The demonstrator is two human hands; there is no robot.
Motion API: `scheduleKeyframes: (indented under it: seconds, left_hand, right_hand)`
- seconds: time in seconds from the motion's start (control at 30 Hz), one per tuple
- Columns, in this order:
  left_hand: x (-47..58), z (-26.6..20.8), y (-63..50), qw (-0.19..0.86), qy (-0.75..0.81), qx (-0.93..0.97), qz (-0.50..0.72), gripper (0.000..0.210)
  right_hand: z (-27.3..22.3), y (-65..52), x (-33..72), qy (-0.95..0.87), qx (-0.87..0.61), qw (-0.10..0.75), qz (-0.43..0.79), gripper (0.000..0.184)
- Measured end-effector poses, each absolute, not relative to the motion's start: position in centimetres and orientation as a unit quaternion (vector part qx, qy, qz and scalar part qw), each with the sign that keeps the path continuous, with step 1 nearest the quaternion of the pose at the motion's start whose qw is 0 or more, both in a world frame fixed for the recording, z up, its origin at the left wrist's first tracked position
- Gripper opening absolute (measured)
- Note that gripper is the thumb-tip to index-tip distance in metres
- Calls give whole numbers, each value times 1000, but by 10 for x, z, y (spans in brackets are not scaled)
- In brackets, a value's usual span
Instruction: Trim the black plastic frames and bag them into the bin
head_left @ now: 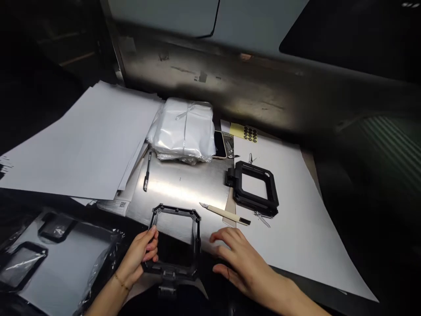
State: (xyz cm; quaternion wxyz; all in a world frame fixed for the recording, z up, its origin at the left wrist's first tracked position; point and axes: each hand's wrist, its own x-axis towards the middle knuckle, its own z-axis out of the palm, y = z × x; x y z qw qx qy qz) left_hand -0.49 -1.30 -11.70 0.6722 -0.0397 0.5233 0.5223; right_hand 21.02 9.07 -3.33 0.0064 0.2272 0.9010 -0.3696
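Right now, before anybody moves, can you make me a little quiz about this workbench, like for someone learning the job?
1. Which hand is holding a black hinged frame?
2. True or false: the pen lies to the left of the cream-handled craft knife.
3. What is under most of the other black frame?
A) the phone
B) the large white sheet
C) the tied stack of plastic bags

Key:
1. The left hand; the right hand is open and holds nothing.
2. True.
3. B.
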Motion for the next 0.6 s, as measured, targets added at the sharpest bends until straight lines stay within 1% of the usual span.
scheduleKeyframes:
  seconds: [0.03,0.07,0.1,0.17,0.23,0.27,0.33,0.37,0.47,0.5,0.53,0.6]
  left_hand:
    - [-5,-113,-12,682,510,-50,522,25]
    - [-6,-108,-11,692,497,-60,520,25]
    - [-7,-102,-11,701,485,-69,518,26]
    - [-9,-89,-16,716,466,-82,513,29]
    - [-10,-77,-26,700,473,-81,529,38]
    - [-10,-73,-32,673,487,-74,552,44]
    - [-10,-70,-43,575,531,-36,621,54]
    - [-10,-70,-47,511,560,-5,652,56]
    - [-15,-70,-53,325,633,89,697,49]
    - [-17,-70,-54,293,647,105,697,45]
    - [-20,-69,-55,283,649,111,697,37]
    - [-27,-66,-58,323,623,95,706,23]
  right_hand:
    - [-41,86,211,934,214,-10,-286,25]
    - [-49,81,210,956,181,-33,-229,35]
    - [-58,78,207,967,144,-58,-200,39]
    - [-71,76,196,969,87,-118,-198,31]
    - [-72,80,185,951,61,-167,-254,21]
    - [-67,83,179,936,58,-175,-299,21]
    - [-50,90,170,895,80,-161,-408,25]
    - [-40,92,166,868,114,-145,-461,26]
    - [-12,95,150,780,200,-71,-588,27]
    - [-6,95,144,752,194,-47,-629,29]
    - [-2,95,136,731,164,-23,-662,32]
    - [-1,103,118,748,89,5,-658,41]
